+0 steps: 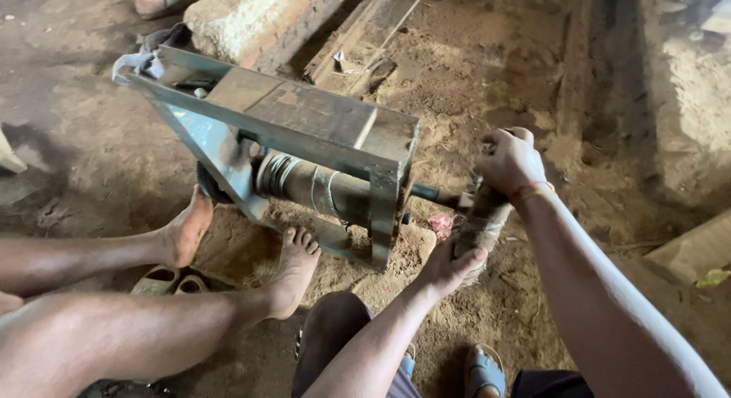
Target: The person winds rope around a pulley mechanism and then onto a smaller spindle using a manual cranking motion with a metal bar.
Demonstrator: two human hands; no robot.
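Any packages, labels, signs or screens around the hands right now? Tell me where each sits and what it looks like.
No labels, signs or screens show.
Crumpled pink scrap, perhaps a wrapper: on the dirt beside the metal frame, just left of the crank handle gripped by the left hand and right hand.
Yellow-green scrap: on a slab at the right edge; too small to identify.

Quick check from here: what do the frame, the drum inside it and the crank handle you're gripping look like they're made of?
Frame: looks like painted steel, blue-grey with worn, rusty patches and flat welded-looking plates. Drum: apparently bare metal, dull grey sheen, with thin wire-like loops around it. Crank handle: probably wood, brown and rough; the right hand grips its top, the left hand its lower end.
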